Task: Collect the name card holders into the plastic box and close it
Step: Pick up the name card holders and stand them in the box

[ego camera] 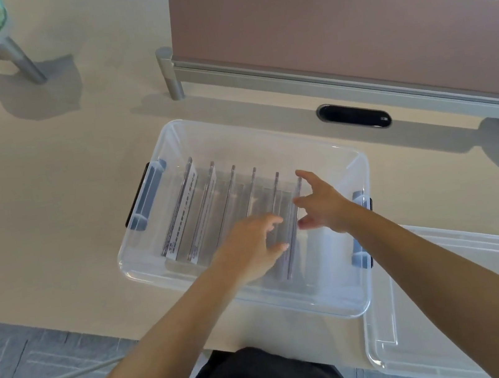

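In the plastic box (266, 140), my left grip (251, 247) and right grip (322, 203), loosely open, steady the 6th holder (290, 264) upright, matching the row.

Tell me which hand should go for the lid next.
Right, probably. The lid lies on the table right of the plastic box, just beneath the right forearm. The right hand is at the box's right end; the left hand is over the name card holders and would have to cross.
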`<state>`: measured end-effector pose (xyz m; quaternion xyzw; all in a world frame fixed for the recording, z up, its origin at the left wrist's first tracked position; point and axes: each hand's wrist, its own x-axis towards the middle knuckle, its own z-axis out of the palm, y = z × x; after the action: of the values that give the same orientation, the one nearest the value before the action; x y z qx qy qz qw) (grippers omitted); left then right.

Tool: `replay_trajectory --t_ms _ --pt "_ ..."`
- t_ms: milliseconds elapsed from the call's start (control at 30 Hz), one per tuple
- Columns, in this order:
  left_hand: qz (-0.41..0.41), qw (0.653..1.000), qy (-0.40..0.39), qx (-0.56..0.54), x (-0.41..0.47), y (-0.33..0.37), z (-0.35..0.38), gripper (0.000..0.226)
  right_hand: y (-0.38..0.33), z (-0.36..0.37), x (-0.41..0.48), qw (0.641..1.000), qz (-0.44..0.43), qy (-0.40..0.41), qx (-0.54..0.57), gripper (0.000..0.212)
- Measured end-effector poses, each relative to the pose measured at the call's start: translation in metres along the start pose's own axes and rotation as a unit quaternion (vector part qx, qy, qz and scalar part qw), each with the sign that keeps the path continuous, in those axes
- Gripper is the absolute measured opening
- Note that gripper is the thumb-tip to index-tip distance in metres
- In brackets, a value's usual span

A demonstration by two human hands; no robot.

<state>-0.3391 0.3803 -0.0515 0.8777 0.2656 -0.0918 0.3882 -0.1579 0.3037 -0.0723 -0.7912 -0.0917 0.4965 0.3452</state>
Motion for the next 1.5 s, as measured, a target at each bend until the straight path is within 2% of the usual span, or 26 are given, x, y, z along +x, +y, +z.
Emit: replay_trajectory --t_ms 100,200,367,767,1000,1267,1500 --pt "0.068 0.99 -0.046 0.118 0.002 -0.006 0.006 0.074 0.002 0.001 0.001 1.0 -0.008 0.0 0.012 0.068" --pt "0.072 0.979 -0.085 0.17 0.004 -0.01 0.017 0.091 0.003 0.001 0.006 1.0 -0.007 0.001 0.017 0.065" --pt "0.067 0.964 -0.091 0.242 0.007 -0.012 0.02 0.087 0.003 0.001 0.005 1.0 -0.013 0.001 0.018 0.064" --pt "0.054 0.972 -0.07 0.219 0.006 -0.01 0.021 0.083 0.004 -0.001 0.004 1.0 -0.018 0.004 0.025 0.059" --pt "0.07 0.96 -0.107 0.248 0.007 -0.016 0.019 0.1 0.005 0.0 0.003 1.0 -0.016 0.005 0.026 0.059" --pt "0.09 0.976 -0.085 0.177 0.007 -0.03 0.012 0.065 0.005 -0.001 0.006 0.999 -0.011 -0.002 0.035 0.06" --pt "0.093 0.977 -0.089 0.172 0.008 -0.033 0.012 0.063 0.005 0.0 0.004 0.999 -0.015 0.004 0.038 0.06"
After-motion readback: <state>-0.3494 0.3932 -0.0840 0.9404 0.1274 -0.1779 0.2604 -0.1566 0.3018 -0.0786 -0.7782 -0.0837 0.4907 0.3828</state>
